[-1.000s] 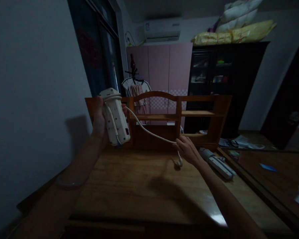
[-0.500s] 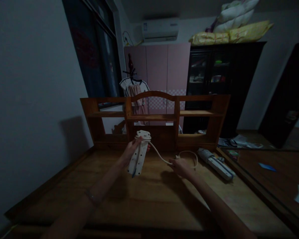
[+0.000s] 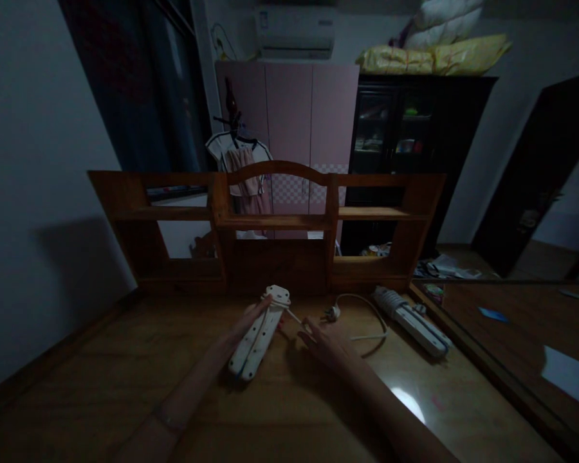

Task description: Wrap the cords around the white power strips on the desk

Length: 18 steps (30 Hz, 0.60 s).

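My left hand (image 3: 251, 319) is closed around a white power strip (image 3: 260, 341), which tilts with its far end up and shows its back with several dark dots. White cord is wound around its upper end. From there the cord (image 3: 296, 316) runs to my right hand (image 3: 325, 341), whose fingers are closed on it. Past that hand the loose cord curves over the tabletop to its plug (image 3: 332, 313). To the right lies a second power strip (image 3: 422, 328) with its cord wrapped around one end.
A wooden shelf unit (image 3: 277, 222) stands along the tabletop's (image 3: 183, 373) far edge. A raised wooden edge (image 3: 482, 366) borders the right side. Beyond it lie a white sheet (image 3: 572, 376) and a blue card (image 3: 493, 314). A pink wardrobe (image 3: 289, 116) stands behind.
The power strip has come lower and nearer in my left hand. My right hand has slid left along the cord, closer to the strip, and the plug now lies beyond it.
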### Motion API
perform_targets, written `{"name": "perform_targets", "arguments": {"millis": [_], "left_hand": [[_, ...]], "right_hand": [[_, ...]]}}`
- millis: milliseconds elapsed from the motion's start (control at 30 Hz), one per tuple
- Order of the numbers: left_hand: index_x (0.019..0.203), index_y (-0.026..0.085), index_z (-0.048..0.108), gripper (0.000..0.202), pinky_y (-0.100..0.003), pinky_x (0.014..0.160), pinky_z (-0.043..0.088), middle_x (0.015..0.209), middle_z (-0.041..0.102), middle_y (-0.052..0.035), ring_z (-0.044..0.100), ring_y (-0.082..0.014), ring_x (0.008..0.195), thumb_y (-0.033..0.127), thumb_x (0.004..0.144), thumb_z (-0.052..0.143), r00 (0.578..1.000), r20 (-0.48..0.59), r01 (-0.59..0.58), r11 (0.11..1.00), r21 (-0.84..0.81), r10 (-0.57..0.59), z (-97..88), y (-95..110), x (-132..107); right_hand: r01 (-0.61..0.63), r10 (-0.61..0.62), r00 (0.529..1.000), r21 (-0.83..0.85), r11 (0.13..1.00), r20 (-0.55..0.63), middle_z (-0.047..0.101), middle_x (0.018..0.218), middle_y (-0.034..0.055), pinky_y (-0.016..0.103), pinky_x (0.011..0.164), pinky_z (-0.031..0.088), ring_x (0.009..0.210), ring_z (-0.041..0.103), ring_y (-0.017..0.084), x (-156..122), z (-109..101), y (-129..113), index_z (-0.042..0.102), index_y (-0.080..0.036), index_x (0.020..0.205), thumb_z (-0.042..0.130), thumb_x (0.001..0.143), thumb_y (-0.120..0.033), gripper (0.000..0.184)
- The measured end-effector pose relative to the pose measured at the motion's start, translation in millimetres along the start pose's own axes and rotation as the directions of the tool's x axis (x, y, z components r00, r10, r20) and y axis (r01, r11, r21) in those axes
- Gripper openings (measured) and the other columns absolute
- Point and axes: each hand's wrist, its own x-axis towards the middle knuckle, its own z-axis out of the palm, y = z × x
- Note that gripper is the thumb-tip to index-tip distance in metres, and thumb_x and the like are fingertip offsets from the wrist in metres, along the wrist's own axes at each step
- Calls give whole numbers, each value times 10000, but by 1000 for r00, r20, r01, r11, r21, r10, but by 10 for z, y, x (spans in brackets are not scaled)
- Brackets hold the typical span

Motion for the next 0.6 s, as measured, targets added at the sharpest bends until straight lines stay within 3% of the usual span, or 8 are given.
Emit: {"name": "perform_targets", "arguments": {"millis": [200,333,467,600], "left_hand": [[954,88,667,586,-270,471,518,733,711,-157,660,-211,527,635,781,549,991,97,88,996,6,-88,129,-54,-106],[924,130,686,470,-278,507,531,716,712,-139,676,-225,567,569,792,583,982,113,154,988,-9,-152,268,-9,-234],[918,165,700,393,-292,535,536,694,710,-129,683,-234,597,526,793,609,979,95,186,982,-41,-181,388,45,-342],[951,162,701,401,-311,508,527,660,704,-130,673,-243,572,511,757,661,987,29,163,984,-77,-161,421,68,-393]], "right_hand": [[-37,37,999,186,982,5,668,750,50,240,610,370,703,641,187,-66,9,-52,462,-192,1272,369,955,-480,438],[-74,63,996,213,974,62,677,772,72,251,638,399,731,646,202,-70,-19,-66,383,-168,1368,336,972,-471,501],[-59,44,995,167,984,89,686,887,108,269,707,417,809,651,215,-72,-25,-76,419,-179,1360,306,989,-439,467],[-81,63,992,173,982,106,687,875,95,259,703,416,814,655,209,-62,4,-56,475,-194,1307,286,992,-463,456]]}}
